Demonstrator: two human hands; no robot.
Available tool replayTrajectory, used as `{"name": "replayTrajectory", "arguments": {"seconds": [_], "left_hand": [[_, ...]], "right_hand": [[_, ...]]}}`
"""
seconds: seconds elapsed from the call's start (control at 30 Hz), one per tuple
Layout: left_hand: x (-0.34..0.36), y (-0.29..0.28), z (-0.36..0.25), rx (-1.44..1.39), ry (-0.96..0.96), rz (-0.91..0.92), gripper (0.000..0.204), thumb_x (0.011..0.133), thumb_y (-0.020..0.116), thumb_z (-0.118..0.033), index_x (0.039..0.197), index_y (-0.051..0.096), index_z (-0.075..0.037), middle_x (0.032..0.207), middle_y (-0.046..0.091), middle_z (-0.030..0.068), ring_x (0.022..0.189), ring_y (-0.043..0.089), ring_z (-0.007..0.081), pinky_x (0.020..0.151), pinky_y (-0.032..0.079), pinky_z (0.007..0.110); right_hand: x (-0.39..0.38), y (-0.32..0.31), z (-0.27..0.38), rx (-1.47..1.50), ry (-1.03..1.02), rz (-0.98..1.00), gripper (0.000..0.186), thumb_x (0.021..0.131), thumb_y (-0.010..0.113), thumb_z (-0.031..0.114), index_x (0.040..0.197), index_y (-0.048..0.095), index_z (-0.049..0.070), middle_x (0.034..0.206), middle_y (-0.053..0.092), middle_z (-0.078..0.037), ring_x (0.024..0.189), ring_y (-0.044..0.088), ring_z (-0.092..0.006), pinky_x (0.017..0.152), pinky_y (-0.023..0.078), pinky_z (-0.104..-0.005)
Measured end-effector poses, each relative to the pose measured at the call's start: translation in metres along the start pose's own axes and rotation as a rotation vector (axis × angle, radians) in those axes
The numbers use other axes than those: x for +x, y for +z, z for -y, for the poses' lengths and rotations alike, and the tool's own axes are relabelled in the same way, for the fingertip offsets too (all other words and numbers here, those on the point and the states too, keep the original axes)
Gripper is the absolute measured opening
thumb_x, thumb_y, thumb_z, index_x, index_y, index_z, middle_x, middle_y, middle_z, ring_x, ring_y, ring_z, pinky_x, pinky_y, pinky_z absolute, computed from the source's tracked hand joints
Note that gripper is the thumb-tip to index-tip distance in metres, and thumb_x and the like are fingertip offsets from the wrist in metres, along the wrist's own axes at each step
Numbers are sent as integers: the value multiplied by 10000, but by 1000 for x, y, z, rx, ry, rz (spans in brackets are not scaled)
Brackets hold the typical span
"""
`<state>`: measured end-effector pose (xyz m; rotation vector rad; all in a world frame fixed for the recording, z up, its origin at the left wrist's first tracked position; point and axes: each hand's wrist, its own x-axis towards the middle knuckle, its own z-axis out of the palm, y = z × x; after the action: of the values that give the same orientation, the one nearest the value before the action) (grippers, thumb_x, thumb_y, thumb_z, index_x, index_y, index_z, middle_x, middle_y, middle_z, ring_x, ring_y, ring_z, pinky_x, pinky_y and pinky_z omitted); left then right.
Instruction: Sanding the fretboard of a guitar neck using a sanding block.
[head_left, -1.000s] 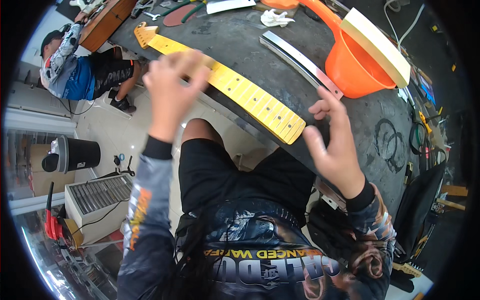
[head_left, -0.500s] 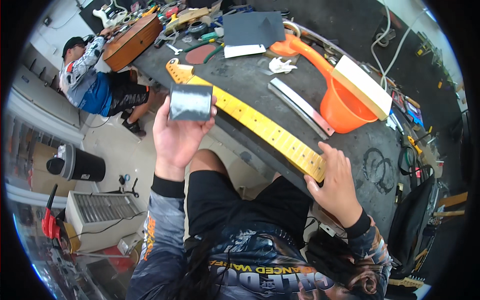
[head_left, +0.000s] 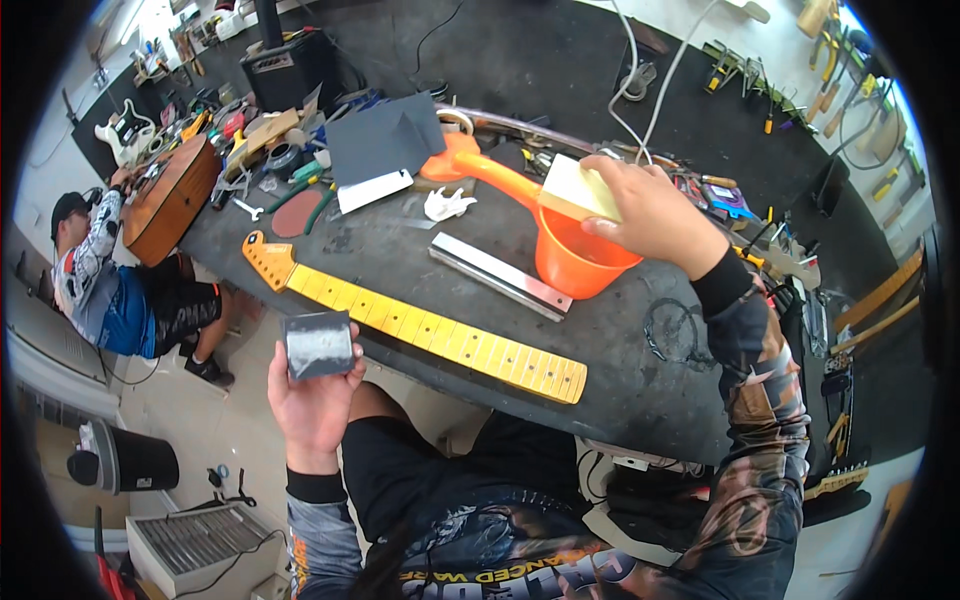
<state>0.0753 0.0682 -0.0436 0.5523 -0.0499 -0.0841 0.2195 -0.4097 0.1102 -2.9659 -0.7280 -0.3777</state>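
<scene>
My left hand [head_left: 310,405] holds a dark grey rectangular pad [head_left: 317,340] with a whitish patch, below the maple guitar neck [head_left: 430,330] lying along the bench's front edge, headstock to the left. My right hand [head_left: 640,215] has its fingers closed on a pale yellow block [head_left: 570,185] at the top of an orange dipper [head_left: 565,270]; its long handle reaches up-left. A metal straight bar [head_left: 480,270] lies between the neck and the dipper, near a crumpled white cloth [head_left: 449,205].
Grey workbench [head_left: 660,400], cluttered at the back with tools, dark sheets [head_left: 375,145] and a small amp [head_left: 280,80]. On the left a seated person [head_left: 120,310] works on an acoustic guitar [head_left: 170,200]. A black bin [head_left: 135,460] and vented appliance [head_left: 190,550] stand on the floor.
The pad appeared in my left hand and moved left and down, away from the neck. My right hand left the neck's end and reached up-right to the block. The view tilted up.
</scene>
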Motion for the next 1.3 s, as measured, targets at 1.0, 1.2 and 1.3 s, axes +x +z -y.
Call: {"name": "replayTrajectory", "arguments": {"seconds": [1.0,1.2,1.3], "left_hand": [[12,4,1,17,-19,4,703,1229,541,-583,1657,638,-34,1577,694,319,1276,720,441,1092,603,541],[18,5,8,63,-1,22,722,1242,511,-571,1704,578,-19,1611,668,349,1290,731,441,1099,611,529],[17,8,10,33,-12,13,731,1244,510,-569,1705,568,-5,1605,661,366,1288,731,443,1105,614,526]], "right_hand": [[-30,-64,0,72,225,355,547,1100,812,392,1532,788,56,1462,797,-219,1349,758,-428,1189,581,-488],[-36,-65,4,174,315,357,532,1125,802,371,1555,768,59,1401,801,-203,1307,762,-387,1140,591,-444],[-43,-55,7,102,241,301,517,1134,792,373,1543,771,58,1393,800,-191,1291,765,-379,1132,591,-445]]}}
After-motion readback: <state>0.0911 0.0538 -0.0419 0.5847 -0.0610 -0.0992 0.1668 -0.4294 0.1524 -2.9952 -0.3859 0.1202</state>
